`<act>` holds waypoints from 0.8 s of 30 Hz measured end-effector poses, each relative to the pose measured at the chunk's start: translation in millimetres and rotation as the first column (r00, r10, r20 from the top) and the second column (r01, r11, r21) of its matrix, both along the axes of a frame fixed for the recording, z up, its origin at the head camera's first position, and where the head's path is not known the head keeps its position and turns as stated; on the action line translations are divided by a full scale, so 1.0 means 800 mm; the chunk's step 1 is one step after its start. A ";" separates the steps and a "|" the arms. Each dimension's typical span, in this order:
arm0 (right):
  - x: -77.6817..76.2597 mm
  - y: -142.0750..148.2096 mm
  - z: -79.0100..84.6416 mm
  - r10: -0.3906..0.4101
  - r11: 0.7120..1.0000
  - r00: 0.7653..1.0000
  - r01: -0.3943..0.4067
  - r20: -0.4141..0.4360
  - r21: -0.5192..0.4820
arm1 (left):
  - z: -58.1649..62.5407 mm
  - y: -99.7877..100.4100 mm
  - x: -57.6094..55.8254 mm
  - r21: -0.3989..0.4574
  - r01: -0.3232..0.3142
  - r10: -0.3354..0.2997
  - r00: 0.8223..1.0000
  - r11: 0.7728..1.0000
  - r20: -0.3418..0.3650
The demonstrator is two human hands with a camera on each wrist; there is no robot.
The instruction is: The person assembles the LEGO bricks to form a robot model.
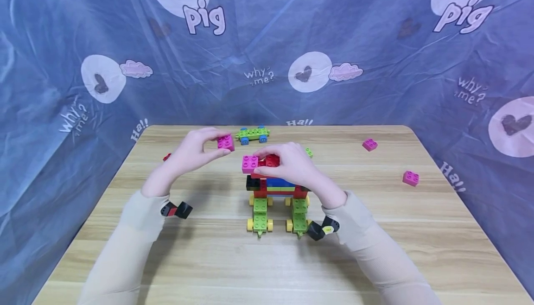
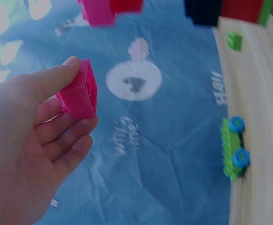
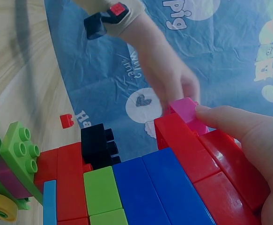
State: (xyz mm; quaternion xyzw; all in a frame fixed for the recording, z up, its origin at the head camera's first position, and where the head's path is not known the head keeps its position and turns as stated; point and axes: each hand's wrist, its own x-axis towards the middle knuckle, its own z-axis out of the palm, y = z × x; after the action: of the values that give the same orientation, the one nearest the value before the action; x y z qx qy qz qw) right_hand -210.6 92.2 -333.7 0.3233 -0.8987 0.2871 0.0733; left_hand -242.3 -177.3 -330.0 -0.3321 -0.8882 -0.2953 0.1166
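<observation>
My left hand [image 1: 193,149] pinches a pink toy brick [image 1: 225,142] between thumb and fingers, in the air left of a brick build. The left wrist view shows this brick's [image 2: 80,91] hollow underside. On top of the build, my right hand [image 1: 288,161] grips a second pink toy brick [image 1: 250,164] at its end, fingers over the red bricks [image 1: 273,160]. In the right wrist view the thumb [image 3: 220,115] lies against that pink brick [image 3: 190,115]; the other fingers are hidden. Below are blue bricks [image 3: 145,183], a black brick [image 1: 252,183] and green wheeled bases [image 1: 260,221].
At the table's back edge stands a green wheeled base [image 1: 252,133] with blue wheels. Two pink bricks, one farther back [image 1: 369,144] and one nearer [image 1: 410,178], lie at the right. A small green brick [image 1: 308,152] shows behind the right hand; a red piece [image 1: 167,156] lies left.
</observation>
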 end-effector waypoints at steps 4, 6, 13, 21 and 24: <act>0.000 -0.001 0.000 -0.001 1.000 1.000 0.001 0.002 -0.001 | 0.006 0.009 0.020 0.035 0.047 -0.045 0.998 0.998 -0.035; 0.000 -0.001 0.000 -0.001 1.000 1.000 0.001 0.005 -0.005 | 0.008 0.012 0.028 0.039 0.063 -0.062 0.997 0.997 -0.045; 0.001 -0.001 0.000 -0.002 1.000 1.000 0.002 0.011 -0.010 | 0.005 0.019 0.044 0.037 0.099 -0.097 0.994 0.994 -0.047; 0.000 0.000 0.000 0.006 1.000 1.000 -0.006 -0.006 -0.012 | 0.001 0.023 0.047 0.042 0.124 -0.121 0.990 0.991 -0.065; 0.001 0.000 0.000 0.011 1.000 1.000 -0.011 -0.013 -0.012 | 0.001 0.025 0.049 0.050 0.131 -0.128 0.990 0.990 -0.059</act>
State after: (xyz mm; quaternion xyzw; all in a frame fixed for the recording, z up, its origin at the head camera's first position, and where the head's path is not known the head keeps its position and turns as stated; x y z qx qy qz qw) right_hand -210.0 92.2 -333.5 0.3298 -0.8946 0.2910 0.0795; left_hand -203.4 -157.1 -329.2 -0.3938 -0.8529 -0.3169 0.1307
